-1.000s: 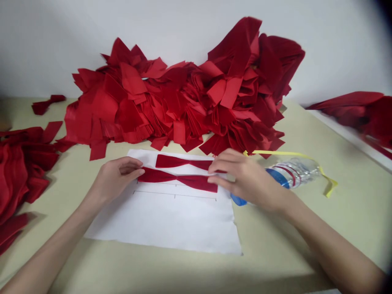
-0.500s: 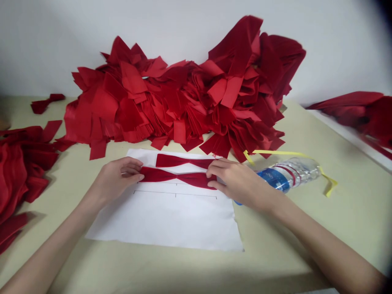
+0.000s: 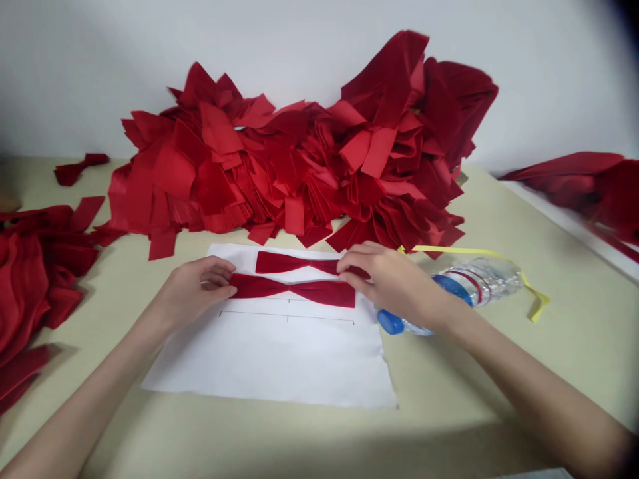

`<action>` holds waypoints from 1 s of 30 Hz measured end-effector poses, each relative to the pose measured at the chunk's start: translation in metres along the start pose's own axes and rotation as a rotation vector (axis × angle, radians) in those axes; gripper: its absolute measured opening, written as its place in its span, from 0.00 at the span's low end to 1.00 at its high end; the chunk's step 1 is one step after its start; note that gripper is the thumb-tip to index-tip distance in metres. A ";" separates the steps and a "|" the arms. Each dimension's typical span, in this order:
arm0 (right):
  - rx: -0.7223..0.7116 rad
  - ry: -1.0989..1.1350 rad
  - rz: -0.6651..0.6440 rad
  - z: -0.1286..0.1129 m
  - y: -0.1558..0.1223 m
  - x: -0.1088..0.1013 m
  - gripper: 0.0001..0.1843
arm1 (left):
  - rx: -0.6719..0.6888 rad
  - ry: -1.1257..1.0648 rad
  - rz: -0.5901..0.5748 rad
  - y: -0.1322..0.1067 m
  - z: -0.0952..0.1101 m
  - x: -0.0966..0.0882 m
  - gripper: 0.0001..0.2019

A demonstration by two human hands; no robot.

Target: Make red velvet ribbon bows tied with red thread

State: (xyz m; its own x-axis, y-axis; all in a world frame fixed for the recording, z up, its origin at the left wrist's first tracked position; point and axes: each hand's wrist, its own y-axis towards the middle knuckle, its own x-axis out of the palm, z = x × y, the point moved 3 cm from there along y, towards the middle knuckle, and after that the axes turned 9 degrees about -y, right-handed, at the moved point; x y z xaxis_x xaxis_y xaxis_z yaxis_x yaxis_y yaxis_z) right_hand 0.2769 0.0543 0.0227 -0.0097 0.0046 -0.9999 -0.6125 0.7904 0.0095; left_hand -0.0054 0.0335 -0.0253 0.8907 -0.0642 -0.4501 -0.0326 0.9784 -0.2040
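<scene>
Two twisted red fabric strips lie on a white paper sheet (image 3: 269,362) marked with a ruled line. My left hand (image 3: 192,293) pinches the left end of the nearer strip (image 3: 294,291). My right hand (image 3: 392,279) has its fingers closed on the right end of the farther strip (image 3: 294,264), just above the nearer strip's right end. A big heap of red fabric pieces (image 3: 299,166) is piled against the wall behind the paper.
A clear plastic water bottle (image 3: 454,293) with a blue cap lies on its side right of the paper, under my right wrist. A yellow ribbon (image 3: 479,253) trails beside it. More red fabric lies at the left (image 3: 34,279) and far right (image 3: 589,183).
My right hand has lifted off the nearer strip's right end and moved up to the farther strip's end. My left hand has stayed on the nearer strip.
</scene>
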 end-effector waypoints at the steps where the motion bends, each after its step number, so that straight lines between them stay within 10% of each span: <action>1: -0.016 0.001 0.015 -0.001 0.007 -0.001 0.09 | 0.003 0.000 -0.004 0.000 -0.001 0.000 0.15; 9: -0.163 -0.072 -0.066 -0.022 0.065 0.013 0.07 | 0.047 -0.005 -0.009 0.001 -0.002 0.002 0.14; 16: -0.251 -0.017 -0.099 -0.054 0.064 0.013 0.19 | 0.055 -0.006 -0.030 0.001 -0.004 0.003 0.16; 22: -0.219 -0.097 -0.131 -0.068 0.061 -0.007 0.06 | 0.100 0.039 -0.064 -0.001 0.000 0.000 0.16; 26: -0.054 -0.178 0.126 -0.018 0.033 -0.070 0.10 | 0.072 0.022 -0.036 -0.002 -0.004 -0.003 0.19; 30: 0.373 -0.399 0.181 0.107 -0.031 -0.104 0.12 | 0.076 0.042 -0.009 -0.004 -0.002 -0.003 0.19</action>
State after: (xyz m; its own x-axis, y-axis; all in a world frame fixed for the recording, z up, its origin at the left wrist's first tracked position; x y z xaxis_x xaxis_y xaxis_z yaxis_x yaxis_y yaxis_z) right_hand 0.3813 0.0951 0.1262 0.2552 0.3336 -0.9075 -0.3080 0.9177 0.2507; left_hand -0.0083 0.0294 -0.0248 0.8710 -0.0801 -0.4848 0.0119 0.9898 -0.1422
